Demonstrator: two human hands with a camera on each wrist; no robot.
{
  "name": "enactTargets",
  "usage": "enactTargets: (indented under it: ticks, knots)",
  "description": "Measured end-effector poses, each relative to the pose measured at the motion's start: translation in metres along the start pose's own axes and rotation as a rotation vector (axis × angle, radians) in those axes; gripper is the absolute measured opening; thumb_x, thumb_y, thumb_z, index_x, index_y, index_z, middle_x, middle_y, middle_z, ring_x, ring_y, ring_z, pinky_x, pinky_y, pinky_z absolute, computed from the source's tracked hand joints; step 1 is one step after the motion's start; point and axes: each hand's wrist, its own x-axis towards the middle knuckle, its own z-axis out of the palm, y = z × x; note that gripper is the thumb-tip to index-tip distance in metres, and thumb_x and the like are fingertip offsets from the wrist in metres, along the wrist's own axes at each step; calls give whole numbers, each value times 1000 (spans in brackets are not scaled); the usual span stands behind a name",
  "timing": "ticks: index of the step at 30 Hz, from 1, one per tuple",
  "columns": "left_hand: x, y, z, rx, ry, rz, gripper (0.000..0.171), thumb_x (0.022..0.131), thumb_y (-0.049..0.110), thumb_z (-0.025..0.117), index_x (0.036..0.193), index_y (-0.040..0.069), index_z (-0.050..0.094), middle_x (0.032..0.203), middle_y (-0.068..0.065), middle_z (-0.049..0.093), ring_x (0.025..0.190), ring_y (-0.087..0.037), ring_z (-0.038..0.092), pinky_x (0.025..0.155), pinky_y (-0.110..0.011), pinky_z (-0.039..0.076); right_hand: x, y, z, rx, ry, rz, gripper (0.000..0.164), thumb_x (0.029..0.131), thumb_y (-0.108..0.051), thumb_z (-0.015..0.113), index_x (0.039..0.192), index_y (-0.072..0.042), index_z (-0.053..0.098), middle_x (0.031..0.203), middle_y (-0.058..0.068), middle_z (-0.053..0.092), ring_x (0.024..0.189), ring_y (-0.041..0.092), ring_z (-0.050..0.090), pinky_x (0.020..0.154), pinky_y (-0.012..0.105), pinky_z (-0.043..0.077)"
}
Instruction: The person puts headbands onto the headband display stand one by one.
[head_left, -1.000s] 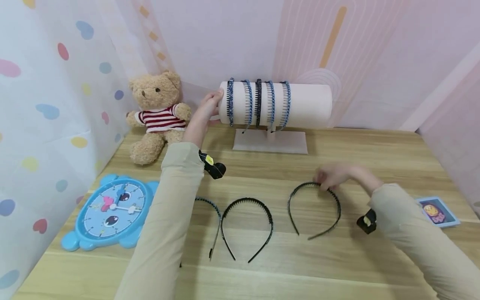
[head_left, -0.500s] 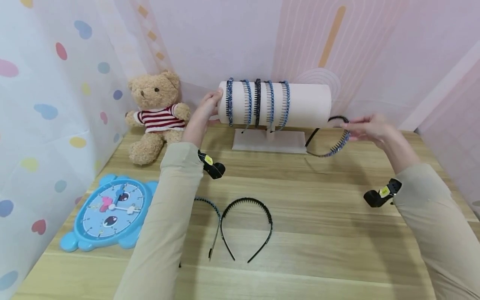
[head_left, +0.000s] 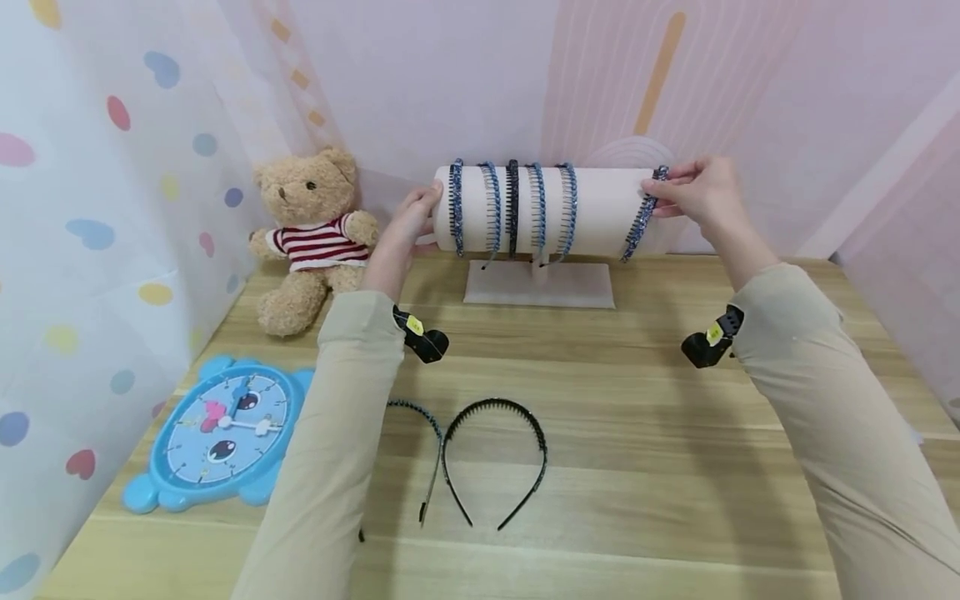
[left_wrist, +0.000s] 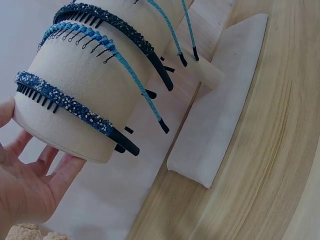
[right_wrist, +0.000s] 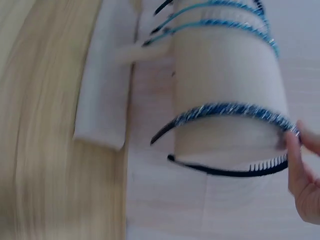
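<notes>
A cream cylinder headband stand (head_left: 603,208) stands at the back of the table with several blue and black headbands, one of them this black headband (head_left: 513,207), across its left half. My left hand (head_left: 411,221) holds the cylinder's left end; in the left wrist view its fingers (left_wrist: 67,172) lie against the end. At the other end, my right hand (head_left: 705,196) pinches a glittery blue toothed headband (head_left: 640,223) by its top. That headband sits tilted around the cylinder's right end, one leg in front and the other partly past the end in the right wrist view.
A black headband (head_left: 546,450) lies on the wooden table (head_left: 615,500); beside it a blue headband (head_left: 429,417) is partly behind my left sleeve. A teddy bear (head_left: 307,200) sits at the back left, and a blue toy clock (head_left: 225,433) lies at the left.
My right hand has lifted the glittery headband from the table's right middle and carried it up and back onto the cylinder's right end. My left hand stays on the stand.
</notes>
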Motion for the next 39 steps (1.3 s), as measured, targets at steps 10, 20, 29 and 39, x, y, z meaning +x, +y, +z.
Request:
enactTargets:
  ticks: [10, 20, 29, 39]
  knots:
    - [1, -2, -3, -4, -9, -2, 53, 92, 52, 39, 136, 22, 36, 143, -4, 36, 126, -24, 42, 103, -42, 37, 2, 40, -1, -580, -65, -478, 67, 94, -40, 46, 145, -6, 19, 152, 13, 17, 138, 36, 22, 114, 47, 19]
    - [-2, 2, -5, -11, 12, -4, 51, 93, 50, 41, 135, 21, 38, 141, -4, 38, 126, -24, 42, 104, -41, 38, 7, 44, 17, -790, -139, -703, 97, 71, -26, 79, 145, -5, 19, 151, 17, 19, 141, 32, 12, 114, 52, 6]
    - [-1, 1, 1, -15, 7, 4, 49, 93, 49, 41, 133, 20, 39, 140, -3, 39, 124, -24, 43, 103, -42, 38, 16, 0, 23, -963, -334, -565, 95, 78, -49, 67, 146, -4, 16, 150, 19, 21, 139, 38, 13, 113, 55, 3]
    - [-1, -1, 0, -11, 0, 8, 50, 93, 50, 40, 134, 21, 38, 141, -3, 39, 124, -23, 43, 103, -42, 39, 26, -18, 35, -1005, -485, -398, 96, 80, -54, 60, 148, -19, 3, 154, 14, 10, 138, 44, 2, 111, 60, -2]
